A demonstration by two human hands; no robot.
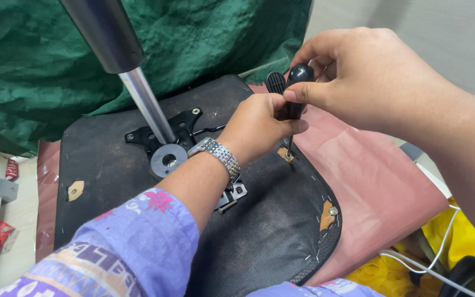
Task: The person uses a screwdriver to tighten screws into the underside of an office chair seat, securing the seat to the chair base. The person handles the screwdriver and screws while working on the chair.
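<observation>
My right hand grips the black handle of a screwdriver from above, its shaft standing upright on a screw in the black fabric underside of a chair seat. Wearing a metal wristwatch, my left hand wraps around the lower part of the screwdriver shaft, steadying it. A black metal mounting plate with a chrome gas-lift column stands at the seat's middle. Another screw sits in a tan patch near the seat's right edge.
A green cloth lies behind the seat. Reddish-brown paper is spread under it on the right. Yellow fabric and white cables lie at the lower right. A grey part and red wrappers are at the left.
</observation>
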